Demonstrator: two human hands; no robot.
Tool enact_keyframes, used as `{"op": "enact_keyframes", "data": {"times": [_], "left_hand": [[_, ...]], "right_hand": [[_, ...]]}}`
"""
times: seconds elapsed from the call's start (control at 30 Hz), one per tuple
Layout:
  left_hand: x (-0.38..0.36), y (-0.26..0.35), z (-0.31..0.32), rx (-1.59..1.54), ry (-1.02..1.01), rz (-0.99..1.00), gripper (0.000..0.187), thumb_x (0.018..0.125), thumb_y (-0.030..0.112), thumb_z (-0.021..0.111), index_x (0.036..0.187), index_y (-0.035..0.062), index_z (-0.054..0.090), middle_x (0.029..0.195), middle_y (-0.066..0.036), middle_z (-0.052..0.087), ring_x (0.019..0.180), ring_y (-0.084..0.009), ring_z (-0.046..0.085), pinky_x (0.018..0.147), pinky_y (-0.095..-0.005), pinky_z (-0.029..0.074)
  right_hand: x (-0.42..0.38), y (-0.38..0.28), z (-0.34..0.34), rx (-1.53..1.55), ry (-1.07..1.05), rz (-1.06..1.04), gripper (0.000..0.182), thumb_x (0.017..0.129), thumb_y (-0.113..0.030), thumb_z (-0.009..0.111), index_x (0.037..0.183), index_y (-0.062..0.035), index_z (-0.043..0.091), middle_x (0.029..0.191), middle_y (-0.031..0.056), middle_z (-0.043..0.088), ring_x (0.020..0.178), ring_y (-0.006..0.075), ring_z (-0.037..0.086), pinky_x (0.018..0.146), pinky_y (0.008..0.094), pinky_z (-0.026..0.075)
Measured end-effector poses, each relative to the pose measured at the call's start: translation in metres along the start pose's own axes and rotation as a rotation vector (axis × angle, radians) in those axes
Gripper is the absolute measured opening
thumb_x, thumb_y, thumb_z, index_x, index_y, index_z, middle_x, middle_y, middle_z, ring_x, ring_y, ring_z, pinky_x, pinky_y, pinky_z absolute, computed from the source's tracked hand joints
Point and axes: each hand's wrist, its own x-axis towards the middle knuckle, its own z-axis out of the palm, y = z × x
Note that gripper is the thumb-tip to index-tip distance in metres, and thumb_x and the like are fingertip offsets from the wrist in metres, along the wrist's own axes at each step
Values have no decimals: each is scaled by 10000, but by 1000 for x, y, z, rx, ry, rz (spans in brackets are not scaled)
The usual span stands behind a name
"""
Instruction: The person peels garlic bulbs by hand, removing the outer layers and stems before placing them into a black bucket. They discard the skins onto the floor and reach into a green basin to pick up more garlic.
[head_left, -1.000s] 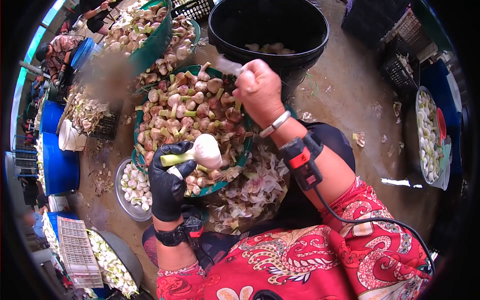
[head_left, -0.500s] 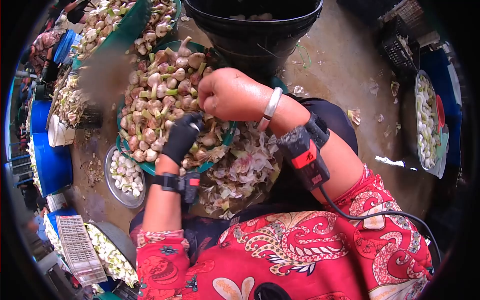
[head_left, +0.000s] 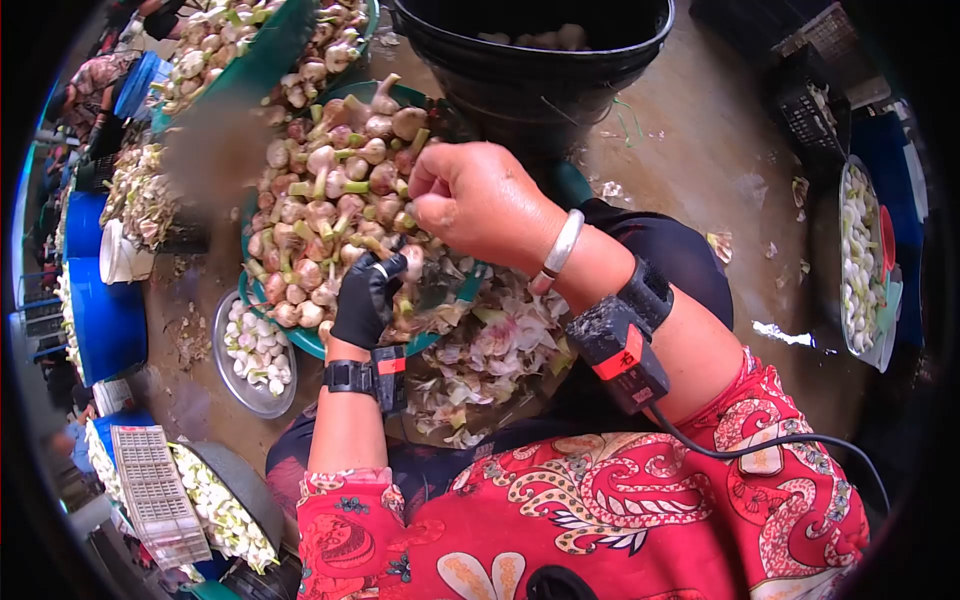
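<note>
Garlic bulbs with cut stems (head_left: 320, 215) fill a wide green basin (head_left: 312, 343). Over its near part, my left hand (head_left: 366, 300), in a black glove, is closed around a garlic bulb (head_left: 411, 262) whose pinkish side shows past the fingertips. My bare right hand (head_left: 462, 195), silver bangle at the wrist, is above the basin's right side with fingers curled together; whatever it grips is too hidden to make out. Loose papery skins (head_left: 490, 345) lie in a heap right of the basin. Peeled white garlic (head_left: 258, 348) sits in a metal bowl (head_left: 287, 402) to its left.
A large black bucket (head_left: 540, 85) stands beyond the basin. At the far right is a long tray (head_left: 878, 355) of white garlic. Blue tubs (head_left: 105, 325), a white bucket (head_left: 122, 258) and a plastic crate (head_left: 160, 485) are on the left. Partly visible people are at the upper left.
The two hands have moved apart slightly, and a bulb now shows in the left hand. The whole view has shifted a little, with surroundings lower and to the right.
</note>
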Motion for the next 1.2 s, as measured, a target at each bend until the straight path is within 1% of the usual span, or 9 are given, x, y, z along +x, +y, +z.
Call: {"op": "enact_keyframes", "data": {"times": [0.13, 0.23, 0.3, 0.6, 0.73, 0.87, 0.97, 1.13, 1.2], "left_hand": [[-37, 91, 6, 942, 36, 859, 289, 754, -30, 683, 1038, 14, 658, 925, -179, 648, 847, -288, 648, 726, -353, 522], [-70, 120, 14, 909, 81, 815, 283, 782, -51, 659, 1060, -2, 640, 958, -146, 646, 872, -267, 653, 733, -338, 539], [-79, 141, 29, -327, 121, 179, 154, 902, 71, 591, 1022, -8, 644, 924, -72, 646, 822, -157, 642, 686, -307, 535], [-81, 124, 8, -125, 273, 179, 178, 907, 54, 580, 1045, -46, 631, 1010, -80, 628, 885, -124, 598, 728, -272, 502], [-79, 125, 1, 669, 127, 806, 206, 964, 37, 473, 1090, -59, 605, 1044, -102, 645, 932, -157, 622, 786, -293, 521], [-73, 121, 6, -390, 80, 353, 218, 985, 69, 465, 1086, -65, 604, 1014, -117, 660, 942, -172, 634, 794, -303, 516], [-74, 124, 9, 399, 218, 709, 207, 981, 58, 469, 1079, -65, 604, 1019, -122, 659, 945, -165, 632, 796, -297, 515], [-69, 118, 6, 24, 213, 547, 170, 961, 20, 487, 1028, -62, 620, 950, -118, 658, 850, -184, 656, 738, -295, 529], [-74, 124, 8, 546, 223, 648, 164, 952, 5, 487, 1010, -64, 624, 905, -107, 647, 782, -183, 663, 680, -302, 547]], "right_hand": [[-14, 9, 41, 35, -76, -103, 511, 661, -147, 721, 1129, -22, 558, 991, 219, 631, 954, 370, 616, 838, 434, 488], [-16, -3, 52, 225, -149, -67, 616, 689, -49, 729, 1258, -76, 496, 1020, 112, 635, 943, 220, 633, 839, 334, 503], [-11, -8, 55, 371, -185, -74, 575, 719, -39, 709, 1248, -56, 483, 1000, 73, 624, 871, 140, 617, 779, 287, 515], [-6, -8, 54, 1269, -429, 395, 328, 925, -298, 532, 1111, -28, 534, 881, 92, 630, 725, 183, 646, 557, 255, 500], [-6, -13, 62, 1018, -494, 434, 358, 961, -376, 472, 1101, -56, 551, 844, 76, 631, 680, 148, 625, 546, 247, 471], [-11, -22, 70, 487, -77, -42, 383, 916, -334, 601, 1136, -25, 546, 853, 43, 617, 763, 126, 611, 677, 253, 500], [-11, -22, 70, 306, -17, -253, 424, 830, -205, 725, 1169, -31, 539, 916, 41, 626, 829, 125, 613, 743, 279, 516], [-10, -12, 78, 530, -59, -111, 423, 789, -123, 760, 1150, -42, 558, 970, 24, 634, 839, 108, 614, 749, 269, 527], [-12, -16, 76, 787, -113, 184, 353, 809, -127, 743, 1106, -40, 574, 938, 14, 629, 796, 87, 600, 697, 240, 523]]}}
